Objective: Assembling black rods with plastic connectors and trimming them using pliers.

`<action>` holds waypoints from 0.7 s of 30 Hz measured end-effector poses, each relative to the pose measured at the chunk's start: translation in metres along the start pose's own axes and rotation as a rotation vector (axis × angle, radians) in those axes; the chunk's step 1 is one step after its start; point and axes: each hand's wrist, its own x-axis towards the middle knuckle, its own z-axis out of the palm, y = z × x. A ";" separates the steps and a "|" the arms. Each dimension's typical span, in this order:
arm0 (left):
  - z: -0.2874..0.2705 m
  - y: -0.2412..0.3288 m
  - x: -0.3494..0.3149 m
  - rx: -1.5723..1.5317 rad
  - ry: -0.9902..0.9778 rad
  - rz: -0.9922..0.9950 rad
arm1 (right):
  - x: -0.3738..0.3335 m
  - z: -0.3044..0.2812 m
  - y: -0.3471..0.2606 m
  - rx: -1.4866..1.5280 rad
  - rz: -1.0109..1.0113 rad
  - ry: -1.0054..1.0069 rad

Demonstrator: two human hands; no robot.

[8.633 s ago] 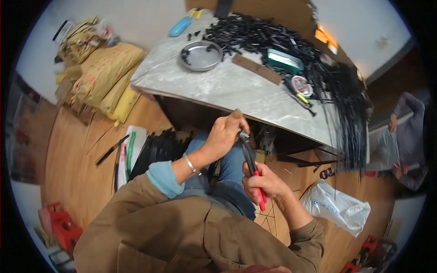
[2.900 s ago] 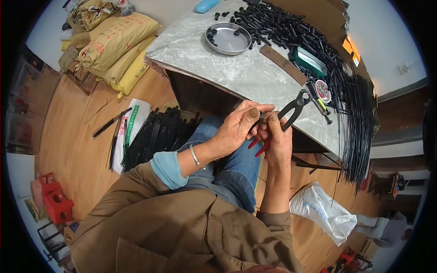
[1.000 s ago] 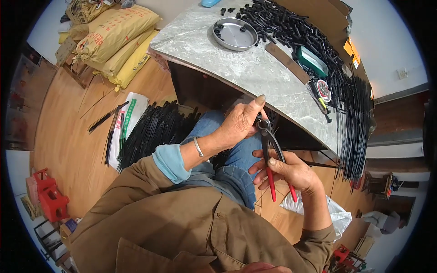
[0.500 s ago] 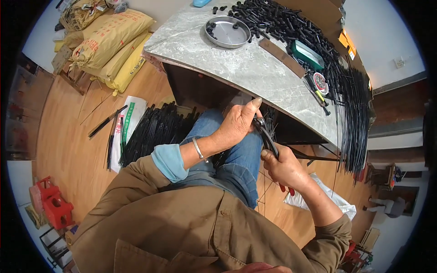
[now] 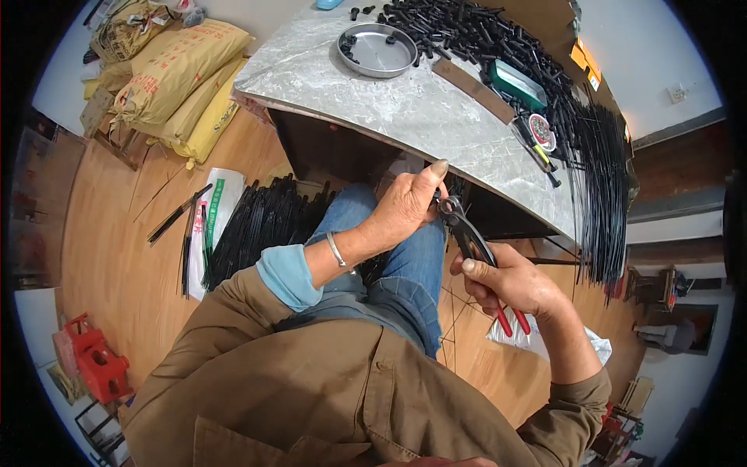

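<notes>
My right hand [image 5: 513,282] grips a pair of end-cutting pincers [image 5: 465,227] with dark jaws and red handle ends. The handles stand somewhat apart in my palm. My left hand [image 5: 408,198] is closed in front of the table edge, thumb pointing up. A small dark piece shows between its fingers, right at the pincers' jaws; its kind is mostly hidden. Both hands are above my knees, just below the tabletop.
On the grey marbled table [image 5: 350,105] are a round metal dish [image 5: 381,61], a heap of black tubular parts [image 5: 467,35], a green box [image 5: 518,84] and long black rods [image 5: 605,194]. Bundled black rods [image 5: 261,226] lie on the floor at left, near yellow sacks [image 5: 175,78].
My right hand has turned and shifted slightly right; the pincers' handles now spread wider and their red ends show. My left hand stays nearly in place. The view has shifted a little.
</notes>
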 end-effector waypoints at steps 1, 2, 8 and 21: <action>0.004 0.003 -0.001 0.004 0.019 0.024 | -0.002 0.001 0.000 0.003 0.000 0.006; 0.007 0.005 -0.002 0.006 0.039 0.048 | -0.004 0.001 -0.002 0.034 0.044 0.013; 0.021 -0.001 0.002 0.086 0.120 0.066 | 0.002 0.006 0.008 0.031 0.114 0.098; -0.062 0.199 0.001 0.121 0.399 0.824 | 0.112 -0.101 0.010 -0.915 -0.409 0.926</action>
